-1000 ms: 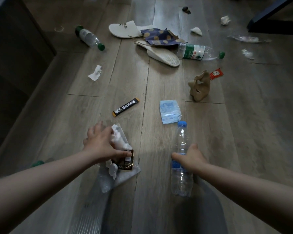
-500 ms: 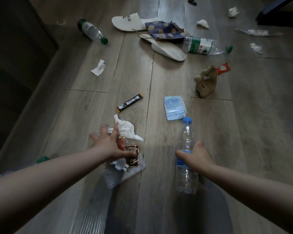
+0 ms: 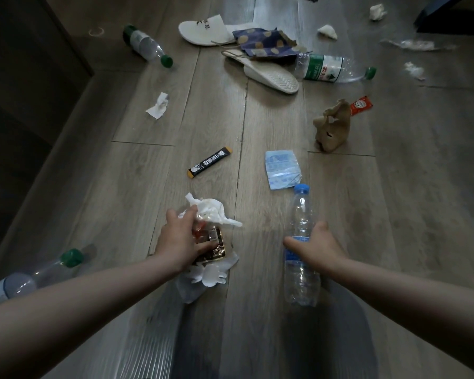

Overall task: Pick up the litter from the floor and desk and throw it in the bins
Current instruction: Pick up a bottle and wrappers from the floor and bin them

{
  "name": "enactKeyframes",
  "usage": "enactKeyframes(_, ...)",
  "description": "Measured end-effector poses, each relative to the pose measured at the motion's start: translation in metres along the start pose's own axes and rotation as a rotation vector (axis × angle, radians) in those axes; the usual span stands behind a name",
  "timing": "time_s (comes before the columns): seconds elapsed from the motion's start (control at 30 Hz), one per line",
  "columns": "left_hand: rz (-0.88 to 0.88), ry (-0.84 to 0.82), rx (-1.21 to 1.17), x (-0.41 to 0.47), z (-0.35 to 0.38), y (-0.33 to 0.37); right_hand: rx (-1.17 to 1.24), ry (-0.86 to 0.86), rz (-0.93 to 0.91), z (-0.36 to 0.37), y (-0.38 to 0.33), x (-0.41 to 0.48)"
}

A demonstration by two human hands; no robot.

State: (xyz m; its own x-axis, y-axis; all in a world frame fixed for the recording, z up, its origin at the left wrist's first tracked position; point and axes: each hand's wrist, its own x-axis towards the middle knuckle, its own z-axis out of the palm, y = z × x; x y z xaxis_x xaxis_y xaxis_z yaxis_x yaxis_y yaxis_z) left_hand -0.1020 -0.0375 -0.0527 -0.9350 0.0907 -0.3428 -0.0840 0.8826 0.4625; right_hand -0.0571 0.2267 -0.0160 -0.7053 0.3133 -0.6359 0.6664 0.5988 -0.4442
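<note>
My left hand grips a bundle of litter: white tissues, a clear plastic wrapper and a dark gold-edged snack wrapper. My right hand holds a clear plastic bottle with a blue cap around its middle, cap pointing away from me. On the wood floor ahead lie a black sachet stick, a light blue packet, a crumpled brown paper bag, a red ketchup sachet and a white tissue.
Further off lie two green-capped bottles, two white slippers, a blue dotted paper bag and several tissue scraps. Another green-capped bottle lies at my left. A dark cabinet stands left.
The view has moved forward over the floor. My left hand has gathered the tissue and wrappers tighter into its grip. My right hand keeps holding the bottle.
</note>
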Motion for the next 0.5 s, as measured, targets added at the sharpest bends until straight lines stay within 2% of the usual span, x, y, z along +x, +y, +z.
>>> enactKeyframes(0.1,0.003,0.032,-0.099,0.002,0.002,0.003,0.009,0.002,0.000,0.000,0.000,0.000)
enactKeyframes(0.5,-0.037,0.089,-0.177,0.016,0.000,0.004,0.005,-0.008,-0.012,0.002,0.008,0.009)
